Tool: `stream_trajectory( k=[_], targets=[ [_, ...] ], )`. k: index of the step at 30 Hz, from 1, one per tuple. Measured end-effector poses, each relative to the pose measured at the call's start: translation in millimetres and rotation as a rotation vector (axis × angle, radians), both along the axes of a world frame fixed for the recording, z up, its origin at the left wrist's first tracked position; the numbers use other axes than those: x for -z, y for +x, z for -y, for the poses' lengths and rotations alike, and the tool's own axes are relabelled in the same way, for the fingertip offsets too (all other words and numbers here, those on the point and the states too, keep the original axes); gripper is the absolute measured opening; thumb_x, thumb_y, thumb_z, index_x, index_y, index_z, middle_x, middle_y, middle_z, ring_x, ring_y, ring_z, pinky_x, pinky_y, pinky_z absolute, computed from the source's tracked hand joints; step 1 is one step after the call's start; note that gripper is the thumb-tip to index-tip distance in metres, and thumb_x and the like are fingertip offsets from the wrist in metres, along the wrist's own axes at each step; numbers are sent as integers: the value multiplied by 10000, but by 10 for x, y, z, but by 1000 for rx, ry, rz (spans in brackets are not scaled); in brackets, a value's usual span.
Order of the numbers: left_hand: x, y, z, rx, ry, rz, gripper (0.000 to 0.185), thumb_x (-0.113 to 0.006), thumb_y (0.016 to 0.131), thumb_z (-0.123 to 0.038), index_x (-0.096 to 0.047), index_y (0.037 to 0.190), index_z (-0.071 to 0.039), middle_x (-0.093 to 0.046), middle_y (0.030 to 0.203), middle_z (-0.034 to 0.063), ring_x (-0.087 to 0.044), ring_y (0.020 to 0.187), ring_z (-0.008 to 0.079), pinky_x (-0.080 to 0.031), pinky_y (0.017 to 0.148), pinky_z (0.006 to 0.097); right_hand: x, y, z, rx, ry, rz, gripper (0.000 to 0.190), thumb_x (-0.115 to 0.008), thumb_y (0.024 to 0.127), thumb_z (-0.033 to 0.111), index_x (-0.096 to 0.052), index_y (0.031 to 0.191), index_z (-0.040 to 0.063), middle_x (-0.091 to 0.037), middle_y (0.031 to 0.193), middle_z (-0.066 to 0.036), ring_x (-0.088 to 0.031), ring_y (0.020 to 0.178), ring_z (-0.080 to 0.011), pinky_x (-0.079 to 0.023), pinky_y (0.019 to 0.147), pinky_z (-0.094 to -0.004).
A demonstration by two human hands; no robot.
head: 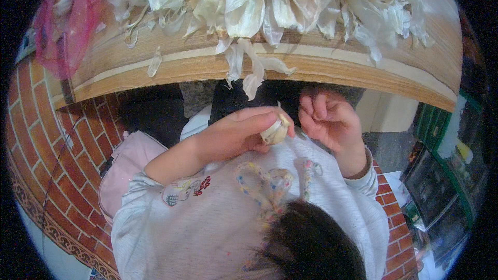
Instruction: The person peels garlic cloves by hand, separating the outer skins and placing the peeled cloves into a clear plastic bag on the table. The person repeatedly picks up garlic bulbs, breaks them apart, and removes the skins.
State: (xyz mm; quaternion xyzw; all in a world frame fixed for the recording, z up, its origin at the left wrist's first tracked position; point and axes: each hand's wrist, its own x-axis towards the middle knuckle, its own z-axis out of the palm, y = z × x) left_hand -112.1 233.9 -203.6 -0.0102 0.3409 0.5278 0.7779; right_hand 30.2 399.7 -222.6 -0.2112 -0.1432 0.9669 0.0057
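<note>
My left hand (245,128) grips a partly peeled garlic bulb (274,131) between thumb and fingers, in front of my chest and below the table edge. Pale, papery skin still covers part of the bulb. Just to its right, my right hand (330,118) is raised with the fingers curled in toward the thumb. No object shows in it, and it does not touch the bulb. Above both hands, dry garlic skins (245,7) lie heaped along the wooden table (186,66). A few skins (253,66) hang over its front edge.
A pink mesh bag (78,42) with a garlic bulb (63,4) visible through it lies at the table's left end. Near it, a dark, narrow strip (67,85) reaches the edge. A pink bag (128,167) rests against my left side. A brick-patterned surface (66,155) lies beyond.
</note>
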Motion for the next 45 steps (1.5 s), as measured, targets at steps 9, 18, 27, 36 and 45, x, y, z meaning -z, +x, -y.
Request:
stream_trajectory(
  k=[9,18,27,36,45],
  targets=[
    [114,69,-8,29,-70,-323,279,-512,965,-251,-620,1057,-10,-639,921,35,-580,784,73,-472,672,218,-140,-41,79,-296,1723,-58,348,-790,707,321,-559,759,66,-519,673,-91,-560,585,-261,-444,522,-363],
    [112,-10,13,202,-24,-313,315,-453,1001,-284,-638,998,-30,-646,860,11,-582,711,61,-481,637,210,77,-46,70,-447,1211,-154,217,-569,902,199,-500,779,33,-517,716,-145,-581,682,-321,-456,602,-384],
    [68,56,-38,34,-101,-285,298,-489,984,-262,-637,1016,-6,-657,866,50,-595,706,105,-490,648,251,366,126,35,-173,755,-74,176,-661,850,189,-595,922,43,-515,722,-6,-458,617,-77,-370,559,-226],
    [100,28,19,81,-42,-346,217,-563,953,-144,-620,1111,-7,-667,981,52,-629,905,104,-522,776,237,236,42,111,-250,576,53,196,-651,798,163,-597,902,6,-563,777,-35,-481,609,-86,-374,534,-222],
    [100,87,-21,-84,-176,-362,233,-546,964,-202,-621,1007,15,-664,870,52,-635,834,102,-532,729,245,110,65,-18,-279,1350,-84,201,-666,764,219,-597,725,34,-572,695,-69,-508,536,-154,-379,470,-286]
  ],
)
